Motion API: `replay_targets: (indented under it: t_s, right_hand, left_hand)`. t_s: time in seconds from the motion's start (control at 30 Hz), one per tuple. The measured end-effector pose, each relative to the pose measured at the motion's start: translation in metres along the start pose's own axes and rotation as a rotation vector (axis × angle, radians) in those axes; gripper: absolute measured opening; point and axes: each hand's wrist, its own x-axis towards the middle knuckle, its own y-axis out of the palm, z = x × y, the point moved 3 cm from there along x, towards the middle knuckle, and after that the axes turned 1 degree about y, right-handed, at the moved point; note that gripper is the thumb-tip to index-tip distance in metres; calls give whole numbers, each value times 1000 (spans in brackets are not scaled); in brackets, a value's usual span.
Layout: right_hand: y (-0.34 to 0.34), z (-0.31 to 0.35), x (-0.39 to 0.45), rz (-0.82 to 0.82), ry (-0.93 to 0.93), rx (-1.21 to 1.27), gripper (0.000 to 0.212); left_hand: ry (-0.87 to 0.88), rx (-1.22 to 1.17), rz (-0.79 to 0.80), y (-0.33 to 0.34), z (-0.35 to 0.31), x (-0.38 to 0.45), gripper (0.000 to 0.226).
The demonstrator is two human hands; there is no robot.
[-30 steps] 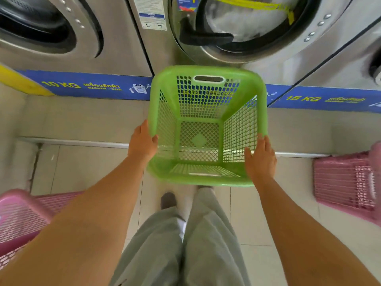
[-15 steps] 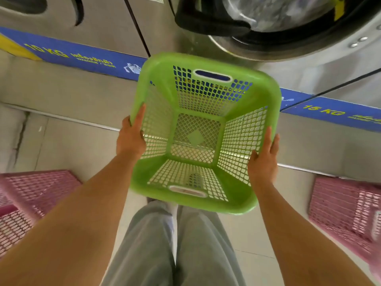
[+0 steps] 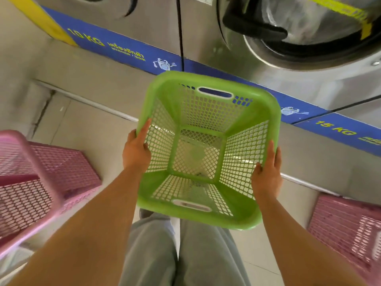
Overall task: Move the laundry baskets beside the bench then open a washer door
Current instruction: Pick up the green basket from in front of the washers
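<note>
An empty green mesh laundry basket (image 3: 208, 112) hangs in the air in front of me, above my legs. My left hand (image 3: 136, 149) grips its left rim and my right hand (image 3: 267, 174) grips its right rim. A pink basket (image 3: 41, 172) lies tipped on the floor at the left, and another pink basket (image 3: 348, 228) sits on the floor at the right. Ahead stands a steel washer with a round glass door (image 3: 309, 32) and a black handle (image 3: 253, 25). No bench is in view.
A second washer (image 3: 127, 9) stands at the upper left. A blue strip (image 3: 123, 50) marked 10 KG and 15 KG runs along the machines' base above a grey plinth (image 3: 92, 77). Tiled floor (image 3: 99, 129) lies between the baskets.
The green basket has risen closer to me and shifted right in view. The view has tilted, and the pink basket at the left looms nearer.
</note>
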Motion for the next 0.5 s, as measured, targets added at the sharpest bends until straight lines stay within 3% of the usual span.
replay_targets:
  t_s: [0.5]
  right_hand:
    - [103, 99, -159, 78, -301, -61, 82]
  left_hand:
    - [-215, -131, -221, -88, 227, -132, 81]
